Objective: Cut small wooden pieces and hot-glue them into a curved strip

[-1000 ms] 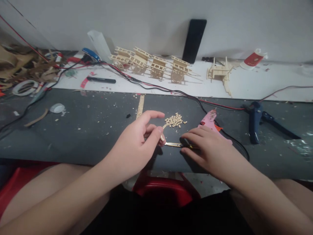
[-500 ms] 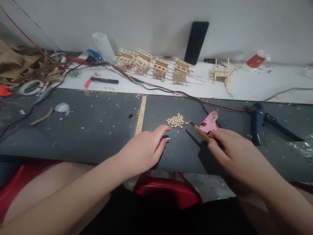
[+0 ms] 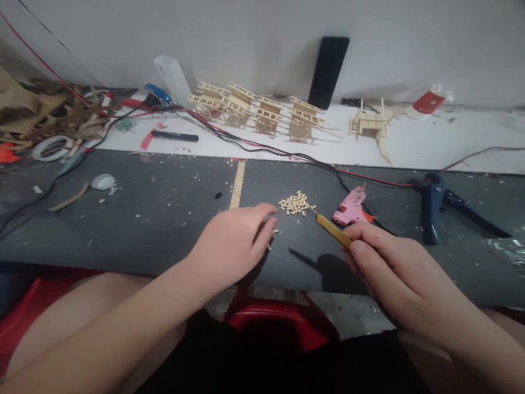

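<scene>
Dark tabletop (image 3: pixel 123 241) across the view, dusted with wood crumbs. At its middle, the landmark: a pile of tiny wooden blocks (image 3: pixel 295 203). Far behind the pile, a white board (image 3: pixel 451 148) along the wall, carrying a row of four miniature wooden carts (image 3: pixel 254 115) and, farther right of the pile, a fifth wooden model (image 3: pixel 371 125). Also behind the pile, a black phone (image 3: pixel 328 71) leaning against the wall. Red and black wires (image 3: pixel 287 153) running behind the pile, across board and tabletop. Right of the pile and near it, a pink glue gun (image 3: pixel 350 210) lying on its side; well right of the pile, a blue hand tool (image 3: pixel 430 208). Well left of the pile, a white tape roll (image 3: pixel 52 148).

Just below and left of the pile, the left hand (image 3: pixel 229 246) — fingers (image 3: pixel 266 221) curled in a narrow grip, whether anything sits inside it hidden. A few loose blocks (image 3: pixel 270 241) on the tabletop just beside those fingers. Right of the pile, the right hand (image 3: pixel 394 273) — narrow grip, thumb and fingers closed on a slim yellow tool (image 3: pixel 333 231), its thin tip angled toward the pile and just apart from it.
</scene>
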### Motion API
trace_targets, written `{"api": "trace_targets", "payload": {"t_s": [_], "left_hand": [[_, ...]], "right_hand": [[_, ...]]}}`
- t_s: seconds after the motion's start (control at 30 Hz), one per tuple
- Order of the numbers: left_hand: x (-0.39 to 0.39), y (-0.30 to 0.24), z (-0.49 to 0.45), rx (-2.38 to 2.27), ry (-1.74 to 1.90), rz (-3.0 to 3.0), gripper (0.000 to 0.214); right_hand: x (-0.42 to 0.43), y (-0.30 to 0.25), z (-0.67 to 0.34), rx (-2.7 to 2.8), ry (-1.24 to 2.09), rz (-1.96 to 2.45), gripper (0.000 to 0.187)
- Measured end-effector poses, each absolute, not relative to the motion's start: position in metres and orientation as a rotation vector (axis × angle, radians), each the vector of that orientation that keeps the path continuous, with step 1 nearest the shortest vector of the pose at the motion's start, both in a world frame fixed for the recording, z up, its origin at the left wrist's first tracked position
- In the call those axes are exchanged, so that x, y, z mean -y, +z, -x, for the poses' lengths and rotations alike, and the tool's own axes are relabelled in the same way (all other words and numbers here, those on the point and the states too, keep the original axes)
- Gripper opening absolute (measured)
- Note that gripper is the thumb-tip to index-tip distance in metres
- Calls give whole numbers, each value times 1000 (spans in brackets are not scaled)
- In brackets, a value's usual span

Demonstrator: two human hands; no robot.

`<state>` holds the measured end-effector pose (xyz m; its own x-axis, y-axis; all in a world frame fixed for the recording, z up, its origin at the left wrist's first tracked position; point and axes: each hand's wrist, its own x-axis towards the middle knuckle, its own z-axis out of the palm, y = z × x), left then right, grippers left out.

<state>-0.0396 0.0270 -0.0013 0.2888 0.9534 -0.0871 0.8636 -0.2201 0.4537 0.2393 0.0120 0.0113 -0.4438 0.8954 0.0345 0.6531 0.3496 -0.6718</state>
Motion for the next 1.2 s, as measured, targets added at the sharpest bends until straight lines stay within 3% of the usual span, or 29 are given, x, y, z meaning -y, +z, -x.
{"api": "trace_targets", "payload": {"t_s": [0.13,0.33,0.9,1.2], "left_hand": [[-13,18,36,-1455,687,-1800,25],[-2,27,32,-1325,861,-1566,13],[-4,28,32,-1441,923,-1902,14],[-3,27,33,-1471,876,-2019,17]], "right_hand": [[-9,10,-234,2344,683,1195,20],[-8,8,-231,2435,354,1149,14],[-8,12,-228,2467,-69,1111,30],[-7,9,-232,2455,-37,1132,28]]}}
